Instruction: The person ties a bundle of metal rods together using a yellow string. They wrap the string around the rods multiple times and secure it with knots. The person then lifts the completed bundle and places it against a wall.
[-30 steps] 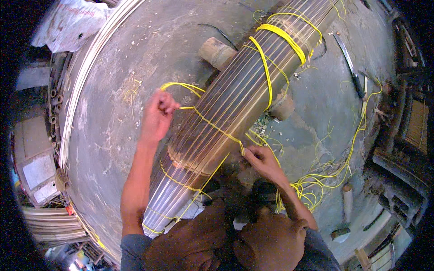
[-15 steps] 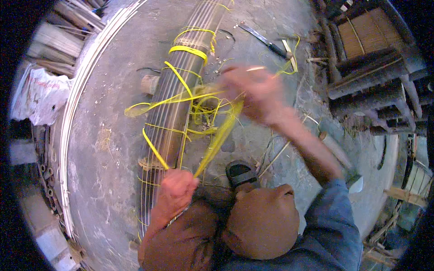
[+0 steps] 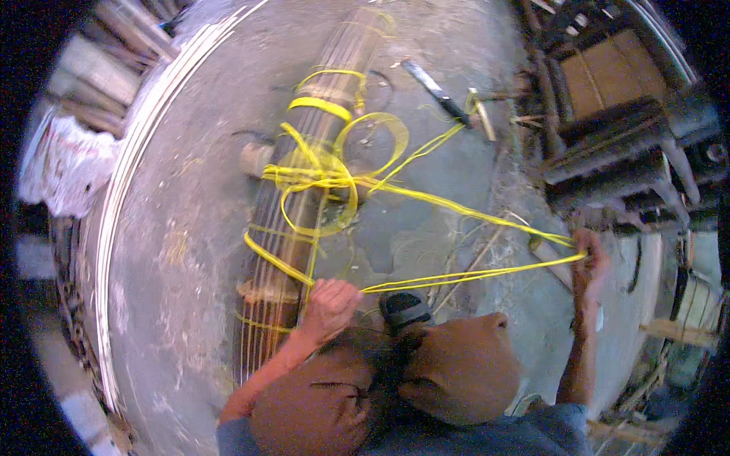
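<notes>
Near edge: person's brown-clad knees [image 3: 460,372], a dark sandal [image 3: 405,310] on one foot between and beyond them.

Left hand [image 3: 332,304]: fingers closed on yellow strand [image 3: 479,213], just beside the right side of the slatted bundle [image 3: 272,213]. Right hand [image 3: 589,254]: out to the far right, slightly blurred; fingers appear closed around the strand where it doubles back. Exact finger placing cannot be told. Two lengths run from it, one to the left hand, one to loose coils over the bundle's middle.

Bundle: long, lying on the floor left of the knees, pointing away; a wooden block [image 3: 255,159] shows at its left side.

Progress (judged): part-bound. Thin ties circle it near and far; a thick yellow band [image 3: 321,105] sits snug toward the far end. A slanting wrap nearer the left hand looks unfinished; the coils lie slack, not yet drawn in.

Farther: knife [image 3: 427,83] on the floor, handle near a pale wood strip [image 3: 482,118].
</notes>
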A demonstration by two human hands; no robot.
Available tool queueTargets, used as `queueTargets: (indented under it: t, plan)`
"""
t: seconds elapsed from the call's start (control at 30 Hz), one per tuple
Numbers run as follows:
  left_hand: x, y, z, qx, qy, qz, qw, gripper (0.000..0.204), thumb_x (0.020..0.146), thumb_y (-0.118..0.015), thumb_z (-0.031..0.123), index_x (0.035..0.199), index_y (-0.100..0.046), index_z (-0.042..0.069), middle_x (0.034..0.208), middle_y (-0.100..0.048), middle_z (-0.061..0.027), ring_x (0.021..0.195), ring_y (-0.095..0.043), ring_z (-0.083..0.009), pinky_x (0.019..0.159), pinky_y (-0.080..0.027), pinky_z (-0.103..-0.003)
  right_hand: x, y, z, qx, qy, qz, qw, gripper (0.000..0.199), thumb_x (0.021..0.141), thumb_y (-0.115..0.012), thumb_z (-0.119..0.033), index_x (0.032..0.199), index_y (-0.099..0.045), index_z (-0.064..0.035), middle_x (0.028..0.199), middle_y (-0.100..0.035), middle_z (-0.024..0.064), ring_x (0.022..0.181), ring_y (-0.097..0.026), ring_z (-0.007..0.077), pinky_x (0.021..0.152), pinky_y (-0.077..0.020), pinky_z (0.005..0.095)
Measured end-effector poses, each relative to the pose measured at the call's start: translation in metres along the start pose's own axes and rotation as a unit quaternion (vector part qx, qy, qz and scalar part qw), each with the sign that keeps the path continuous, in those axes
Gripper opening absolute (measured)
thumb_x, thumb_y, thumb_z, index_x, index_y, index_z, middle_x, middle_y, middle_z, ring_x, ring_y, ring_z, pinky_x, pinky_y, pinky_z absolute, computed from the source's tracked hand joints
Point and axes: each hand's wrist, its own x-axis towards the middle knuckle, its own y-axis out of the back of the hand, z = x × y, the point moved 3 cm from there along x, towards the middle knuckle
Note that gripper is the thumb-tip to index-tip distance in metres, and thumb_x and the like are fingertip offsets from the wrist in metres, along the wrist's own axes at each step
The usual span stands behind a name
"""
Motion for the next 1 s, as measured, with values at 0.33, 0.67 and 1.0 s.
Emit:
queueTargets:
  t: [0.33,0.67,1.0]
  plan:
    - [-0.014,-0.021,-0.017,0.1,0.042,-0.058,0.992,0.019,0.082,-0.064,0.017,0.069,-0.052,0.011,0.065,-0.052,-0.0058,0.065,-0.052,-0.0252,0.063,-0.037,-0.039,0.038,-0.256,-0.002,0.074,0.135,-0.417,0.896,0.035,0.088,-0.059,-0.022,0.121,-0.056,-0.01,0.11,-0.062,0.0194,0.102,-0.057,0.0393,0.087,-0.0479,0.0439]
    - [-0.022,-0.025,-0.021,0.131,0.09,-0.107,0.982,0.017,0.082,-0.064,0.018,0.071,-0.053,0.012,0.067,-0.053,-0.005,0.069,-0.053,-0.0234,0.067,-0.038,-0.037,0.13,-0.386,-0.045,-0.033,0.462,-0.155,0.872,0.028,0.088,-0.057,-0.024,0.115,-0.053,-0.0154,0.128,-0.049,0.0122,0.116,-0.051,0.0344,0.097,-0.0443,0.0462]
    - [-0.021,-0.036,-0.017,0.161,0.071,-0.085,0.981,0.014,0.08,-0.066,0.02,0.073,-0.056,0.013,0.068,-0.052,-0.0041,0.07,-0.053,-0.0229,0.068,-0.038,-0.038,-0.132,-0.229,0.007,0.063,0.081,-0.572,0.813,0.028,0.095,-0.045,-0.028,0.094,-0.062,-0.0061,0.072,-0.058,-0.001,0.059,-0.047,0.0135,0.053,-0.0384,0.0324]
